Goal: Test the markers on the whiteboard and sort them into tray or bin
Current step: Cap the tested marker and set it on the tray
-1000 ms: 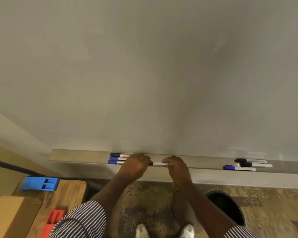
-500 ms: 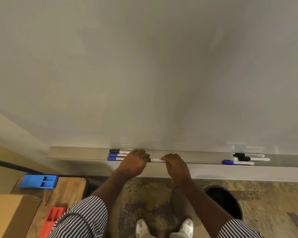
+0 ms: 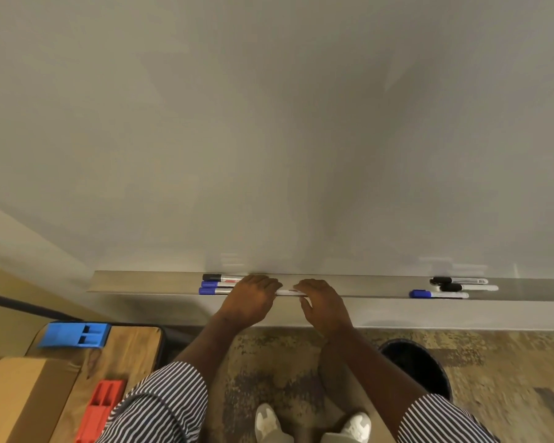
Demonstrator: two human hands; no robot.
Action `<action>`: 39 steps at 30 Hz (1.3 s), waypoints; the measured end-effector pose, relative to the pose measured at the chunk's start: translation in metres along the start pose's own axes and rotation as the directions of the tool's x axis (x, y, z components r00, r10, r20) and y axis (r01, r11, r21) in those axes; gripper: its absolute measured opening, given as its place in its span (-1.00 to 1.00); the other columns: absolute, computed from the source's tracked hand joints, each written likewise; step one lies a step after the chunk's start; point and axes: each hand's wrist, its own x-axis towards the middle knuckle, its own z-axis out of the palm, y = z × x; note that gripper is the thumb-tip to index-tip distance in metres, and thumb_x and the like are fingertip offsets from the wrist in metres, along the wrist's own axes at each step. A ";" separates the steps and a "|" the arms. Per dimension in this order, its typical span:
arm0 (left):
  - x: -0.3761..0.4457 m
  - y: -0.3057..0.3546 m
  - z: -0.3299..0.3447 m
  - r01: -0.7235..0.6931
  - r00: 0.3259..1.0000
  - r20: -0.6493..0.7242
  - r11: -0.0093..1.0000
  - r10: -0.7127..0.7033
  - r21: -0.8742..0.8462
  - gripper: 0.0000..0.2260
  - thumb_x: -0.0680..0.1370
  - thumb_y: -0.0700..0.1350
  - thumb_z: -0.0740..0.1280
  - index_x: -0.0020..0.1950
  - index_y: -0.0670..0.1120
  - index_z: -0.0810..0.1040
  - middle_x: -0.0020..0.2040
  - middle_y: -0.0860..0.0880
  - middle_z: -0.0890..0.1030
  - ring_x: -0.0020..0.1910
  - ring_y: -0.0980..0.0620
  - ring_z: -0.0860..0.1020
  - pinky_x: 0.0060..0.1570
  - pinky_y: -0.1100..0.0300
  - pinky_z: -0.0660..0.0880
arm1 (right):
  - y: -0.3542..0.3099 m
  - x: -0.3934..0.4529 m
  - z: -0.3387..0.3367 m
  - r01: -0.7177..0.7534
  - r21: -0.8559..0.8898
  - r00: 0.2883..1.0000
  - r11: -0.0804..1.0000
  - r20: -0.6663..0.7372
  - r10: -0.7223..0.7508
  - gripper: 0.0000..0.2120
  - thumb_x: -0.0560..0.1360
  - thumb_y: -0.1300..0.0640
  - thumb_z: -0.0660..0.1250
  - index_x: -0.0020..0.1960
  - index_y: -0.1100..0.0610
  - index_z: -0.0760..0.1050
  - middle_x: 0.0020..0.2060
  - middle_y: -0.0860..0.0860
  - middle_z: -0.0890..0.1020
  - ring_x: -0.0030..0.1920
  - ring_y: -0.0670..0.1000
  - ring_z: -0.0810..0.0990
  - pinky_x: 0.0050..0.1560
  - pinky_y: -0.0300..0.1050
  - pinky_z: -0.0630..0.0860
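Hands gripped one marker (image 3: 291, 293) over the tray (image 3: 147, 282): left hand (image 3: 253, 297) and right hand (image 3: 322, 302) (uncapping, probably) should pull straight apart.

Both hands, left hand (image 3: 253, 295) and right hand (image 3: 322, 302), grip one marker (image 3: 290, 293) on the tray (image 3: 365, 286); the bin (image 3: 416, 366) sits at four o'clock.

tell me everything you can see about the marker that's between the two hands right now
The marker shows only a short white stretch of barrel with faint red print, lying level along the front of the metal-looking tray. The left hand covers its left end, the right hand its right end; both hands touch it. Its cap, colour and tip are hidden. It looks like smooth plastic.
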 end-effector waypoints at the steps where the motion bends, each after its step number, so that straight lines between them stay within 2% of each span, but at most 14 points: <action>1: 0.001 0.005 0.000 0.018 1.000 -0.009 1.000 -0.018 -0.019 -0.71 0.47 -0.12 0.50 0.19 -0.09 0.67 0.08 -0.06 0.71 0.02 -0.06 0.69 0.09 0.03 0.62 | 0.003 -0.001 0.000 -0.005 0.000 1.000 1.000 0.000 0.005 -0.66 0.52 0.18 0.40 0.29 0.04 0.61 0.21 -0.02 0.66 0.20 0.07 0.60 0.24 -0.01 0.57; 5: 0.005 0.023 0.001 0.085 0.996 0.041 0.990 -0.081 -0.109 -0.58 0.55 0.01 0.37 0.38 -0.08 0.54 0.32 -0.10 0.61 0.26 -0.12 0.60 0.27 -0.05 0.54 | 0.013 -0.010 -0.009 -0.044 0.000 0.999 0.999 -0.005 0.044 -0.58 0.58 0.09 0.38 0.43 0.01 0.50 0.39 -0.01 0.55 0.38 0.06 0.49 0.42 -0.04 0.39; 7: 0.012 0.032 0.003 0.091 0.995 0.058 0.990 -0.085 -0.107 -0.53 0.55 0.02 0.39 0.43 -0.08 0.49 0.38 -0.10 0.56 0.31 -0.12 0.56 0.30 -0.05 0.50 | 0.020 -0.016 -0.018 -0.059 -0.002 0.998 0.998 -0.007 0.059 -0.57 0.59 0.07 0.37 0.45 -0.01 0.48 0.42 -0.03 0.52 0.41 0.04 0.46 0.45 -0.08 0.34; 15: 0.058 0.097 0.016 0.027 0.998 0.064 0.988 -0.017 -0.154 -0.49 0.54 0.02 0.40 0.47 -0.08 0.44 0.44 -0.09 0.50 0.36 -0.12 0.52 0.37 -0.04 0.42 | 0.079 -0.043 -0.060 -0.123 -0.054 0.992 0.991 -0.027 0.121 -0.55 0.60 0.01 0.37 0.47 -0.05 0.44 0.48 -0.06 0.45 0.46 0.01 0.41 0.49 -0.08 0.28; 18: 0.081 0.128 0.024 -0.012 0.997 0.076 0.987 0.025 -0.161 -0.49 0.54 0.02 0.41 0.47 -0.07 0.44 0.44 -0.09 0.50 0.38 -0.12 0.51 0.41 -0.03 0.36 | 0.109 -0.056 -0.080 -0.140 -0.072 0.990 0.988 -0.029 0.138 -0.56 0.59 0.02 0.38 0.46 -0.05 0.46 0.47 -0.06 0.46 0.46 0.01 0.42 0.48 -0.03 0.33; 21: 0.106 0.160 0.035 -0.011 0.993 0.111 0.985 0.030 -0.173 -0.48 0.57 0.05 0.38 0.50 -0.05 0.41 0.48 -0.07 0.46 0.44 -0.11 0.45 0.46 -0.01 0.25 | 0.143 -0.073 -0.100 -0.184 -0.090 0.983 0.979 -0.042 0.181 -0.56 0.56 0.06 0.41 0.43 -0.02 0.49 0.44 -0.01 0.50 0.42 0.07 0.47 0.44 0.03 0.38; 27: 0.155 0.216 0.055 -0.033 0.979 0.193 0.979 0.073 -0.201 -0.48 0.61 0.02 0.31 0.56 -0.05 0.32 0.54 -0.08 0.38 0.50 -0.11 0.37 0.51 -0.08 0.24 | 0.200 -0.098 -0.137 -0.234 -0.116 0.967 0.965 -0.133 0.218 -0.57 0.48 0.21 0.50 0.34 0.10 0.58 0.32 0.11 0.60 0.33 0.18 0.56 0.37 0.12 0.42; 31: 0.183 0.251 0.058 0.061 0.970 0.242 0.975 -0.009 -0.211 -0.47 0.65 -0.02 0.28 0.60 -0.03 0.23 0.58 -0.04 0.30 0.55 -0.07 0.26 0.55 0.01 0.09 | 0.231 -0.099 -0.149 -0.250 -0.147 0.962 0.957 -0.145 0.230 -0.55 0.42 0.23 0.55 0.30 0.11 0.60 0.25 0.11 0.65 0.25 0.17 0.62 0.30 0.11 0.50; 35: 0.206 0.275 0.066 0.175 0.942 0.317 0.968 -0.111 -0.181 -0.43 0.64 0.00 0.28 0.62 -0.01 0.16 0.50 -0.06 0.41 0.41 -0.09 0.39 0.47 0.02 0.25 | 0.249 -0.089 -0.157 -0.205 -0.162 0.974 0.965 -0.131 0.184 -0.56 0.34 0.28 0.58 0.20 0.12 0.66 0.09 0.09 0.71 0.08 0.16 0.68 0.14 0.08 0.59; 39: 0.220 0.284 0.079 0.237 0.919 0.355 0.961 -0.173 -0.145 -0.43 0.64 -0.02 0.26 0.62 -0.02 0.15 0.47 -0.07 0.44 0.39 -0.11 0.41 0.38 0.00 0.34 | 0.258 -0.070 -0.163 -0.067 -0.225 0.995 0.972 -0.092 0.047 -0.66 0.20 0.35 0.60 -0.07 0.09 0.72 -0.20 0.04 0.71 -0.19 0.12 0.68 -0.11 0.00 0.64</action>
